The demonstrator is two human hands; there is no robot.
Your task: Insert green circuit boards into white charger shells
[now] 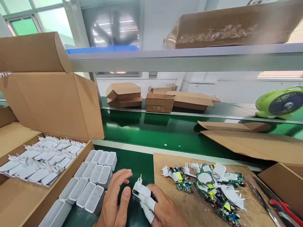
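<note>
Right hand clamped on white plug, just left of brown mat. Left hand empty, fingers parted, farther left of mat, apart from plug. Circuit boards on mat. Step in hand, apparently: handling single plug; next move likely calls for both hands.

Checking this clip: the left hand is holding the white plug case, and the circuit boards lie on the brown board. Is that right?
Not quite: the head view shows the right hand holding the white plug case; the left hand is open beside it. The circuit boards do lie on the brown board.
</note>
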